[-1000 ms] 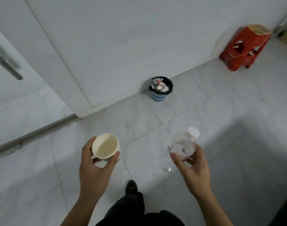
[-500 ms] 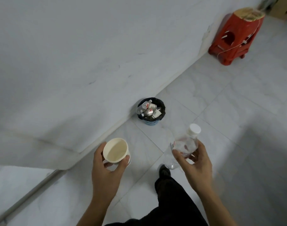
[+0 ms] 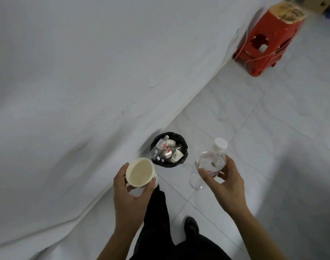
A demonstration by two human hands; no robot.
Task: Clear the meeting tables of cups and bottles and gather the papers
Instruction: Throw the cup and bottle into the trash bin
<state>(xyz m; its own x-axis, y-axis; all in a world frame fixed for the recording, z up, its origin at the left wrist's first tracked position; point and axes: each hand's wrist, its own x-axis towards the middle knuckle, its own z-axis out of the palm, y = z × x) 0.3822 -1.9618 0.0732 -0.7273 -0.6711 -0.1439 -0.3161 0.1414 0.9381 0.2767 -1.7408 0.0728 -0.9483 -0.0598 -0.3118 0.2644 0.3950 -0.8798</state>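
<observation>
My left hand (image 3: 128, 194) holds an empty white paper cup (image 3: 140, 172), mouth up. A clear plastic bottle (image 3: 210, 162) with a white cap is gripped around its middle by my right hand (image 3: 224, 186) and tilts to the upper right. Between and just beyond the two hands, a small bin (image 3: 168, 149) with a black liner stands on the floor against the wall. It holds several bottles and a paper cup.
A white wall (image 3: 85, 72) runs diagonally along the left. A red plastic stool (image 3: 267, 38) stands by the wall at the upper right. The floor is pale tile (image 3: 254, 137). My dark trouser legs and a black shoe (image 3: 191, 225) show at the bottom.
The bin has come much closer and now sits just beyond my hands. The doorway on the left has left the view. Both hands keep their hold.
</observation>
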